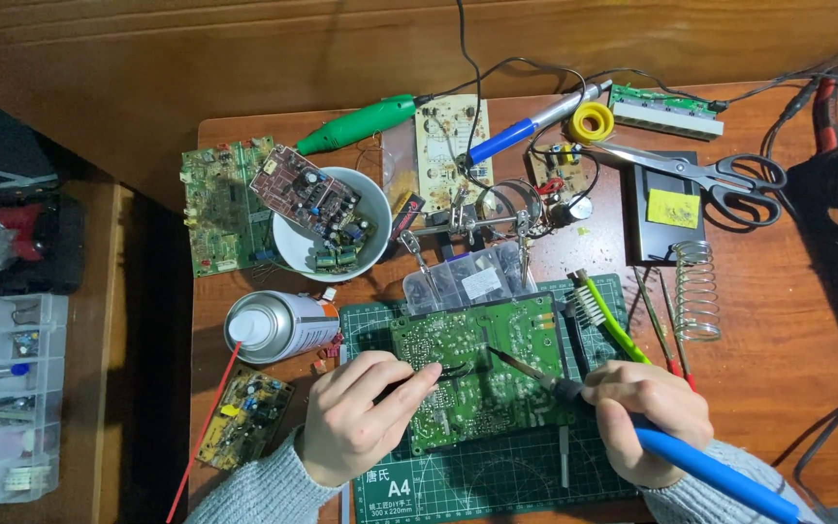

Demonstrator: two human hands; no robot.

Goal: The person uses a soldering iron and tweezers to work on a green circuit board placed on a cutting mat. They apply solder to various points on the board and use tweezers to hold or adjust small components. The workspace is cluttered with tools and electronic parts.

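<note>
A green circuit board (pixel 482 374) is laid on a cutting mat (pixel 497 480) at the bench's near edge. The left hand (pixel 356 422) is rested on its left part, fingers (pixel 409 383) pinching black tweezers (pixel 448 370). A blue soldering iron (pixel 632 427) is gripped by the right hand (pixel 647 417), its tip touching the board's middle.

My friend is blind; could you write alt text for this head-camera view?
A person's right hand holds a blue soldering iron to a green circuit board on a cutting mat, while the left hand applies tweezers. Tools and boards crowd the wooden table.
</note>
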